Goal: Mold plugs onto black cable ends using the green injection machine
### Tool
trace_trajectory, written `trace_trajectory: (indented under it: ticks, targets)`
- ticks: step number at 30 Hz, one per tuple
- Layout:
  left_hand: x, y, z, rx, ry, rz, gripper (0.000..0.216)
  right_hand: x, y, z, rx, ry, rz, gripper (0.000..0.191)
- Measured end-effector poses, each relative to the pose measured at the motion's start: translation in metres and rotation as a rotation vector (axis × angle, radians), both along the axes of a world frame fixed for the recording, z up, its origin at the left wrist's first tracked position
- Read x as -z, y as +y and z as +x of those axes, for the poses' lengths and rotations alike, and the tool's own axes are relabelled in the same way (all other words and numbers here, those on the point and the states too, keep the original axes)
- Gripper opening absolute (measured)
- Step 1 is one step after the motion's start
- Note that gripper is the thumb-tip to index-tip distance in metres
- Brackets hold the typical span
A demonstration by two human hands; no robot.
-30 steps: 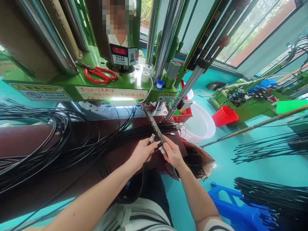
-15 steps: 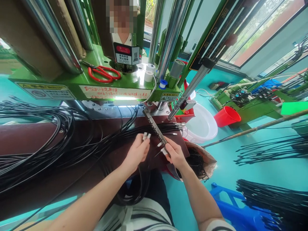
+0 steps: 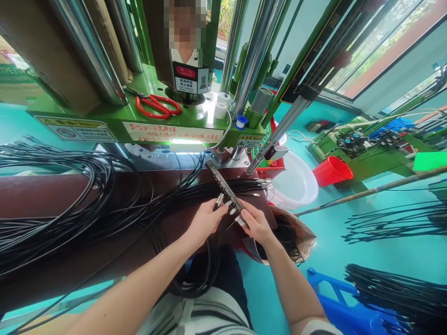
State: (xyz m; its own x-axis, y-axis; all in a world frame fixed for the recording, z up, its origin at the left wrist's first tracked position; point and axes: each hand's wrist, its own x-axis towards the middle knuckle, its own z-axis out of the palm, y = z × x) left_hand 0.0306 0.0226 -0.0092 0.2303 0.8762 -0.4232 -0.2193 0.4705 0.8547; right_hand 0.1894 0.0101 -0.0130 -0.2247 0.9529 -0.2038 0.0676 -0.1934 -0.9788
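Observation:
My left hand [image 3: 204, 221] pinches silver connector ends [image 3: 220, 200] of black cables, held right beside a long metal fixture bar [image 3: 223, 186] that lies on the dark red bench [image 3: 52, 200]. My right hand [image 3: 256, 223] grips the near end of that bar, with small silver connectors sticking out by its fingers. A thick bundle of black cables [image 3: 87, 204] spreads across the bench to the left and loops down over my lap.
A green press machine [image 3: 146, 125] with steel columns stands behind the bench; red scissors [image 3: 157, 106] lie on it. Another person stands behind the machine. On the floor to the right are a white basin [image 3: 296, 184], a red bucket [image 3: 331, 171], a paper bag [image 3: 289, 237], and a blue stool [image 3: 335, 307].
My left hand lifted the connector ends away to the left, then brought them back down against the bar. My right hand stayed on the bar's near end.

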Motion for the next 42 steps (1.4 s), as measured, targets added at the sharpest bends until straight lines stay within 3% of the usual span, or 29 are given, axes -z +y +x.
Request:
trace_trajectory:
  ticks: [6, 9, 13, 16, 20, 35, 42]
  targets:
    - [0.0, -0.001, -0.002, -0.003, 0.029, 0.091, 0.022, 0.002, -0.001, -0.001, 0.0, -0.042, 0.001, 0.046]
    - [-0.001, -0.001, -0.008, -0.098, 0.013, 0.194, 0.023, 0.002, 0.0, 0.0, 0.057, 0.05, -0.025, 0.045]
    - [-0.006, 0.001, -0.014, -0.244, -0.1, 0.08, 0.023, 0.002, 0.001, 0.002, 0.086, 0.111, -0.019, 0.045]
    - [-0.009, 0.0, -0.011, -0.183, -0.103, -0.027, 0.023, 0.001, 0.001, 0.002, 0.057, 0.1, -0.012, 0.043]
    - [-0.007, 0.0, -0.006, -0.076, -0.04, 0.0, 0.026, 0.0, 0.0, 0.002, 0.007, 0.07, 0.004, 0.043]
    - [0.008, 0.005, -0.012, -0.126, -0.136, -0.012, 0.033, -0.001, 0.001, 0.004, -0.045, 0.076, -0.008, 0.043]
    - [0.001, 0.005, -0.01, -0.153, -0.073, 0.01, 0.029, 0.001, 0.003, 0.007, -0.116, -0.055, 0.008, 0.047]
